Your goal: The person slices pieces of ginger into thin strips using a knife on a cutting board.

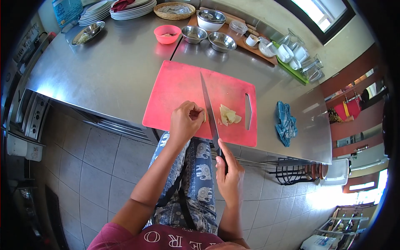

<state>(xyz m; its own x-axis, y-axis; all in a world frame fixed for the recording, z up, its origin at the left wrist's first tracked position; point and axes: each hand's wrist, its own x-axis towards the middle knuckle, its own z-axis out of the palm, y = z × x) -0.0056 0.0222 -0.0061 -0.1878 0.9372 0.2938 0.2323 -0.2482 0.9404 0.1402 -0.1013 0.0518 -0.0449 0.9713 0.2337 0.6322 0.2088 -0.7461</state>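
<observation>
My right hand is wrapped round the black handle of a long kitchen knife, whose blade points away from me across the red cutting board. Left of the blade, my left hand is closed over the board, fingers pinched on a small pale piece; its kind is mostly hidden by the fingers. A little heap of thin pale yellowish slices lies right of the blade, near the board's handle slot.
Behind the board on the steel counter are a pink bowl, two metal bowls, stacked plates and a wicker basket. A crumpled blue cloth lies right. Cups and glass jugs stand on a green tray.
</observation>
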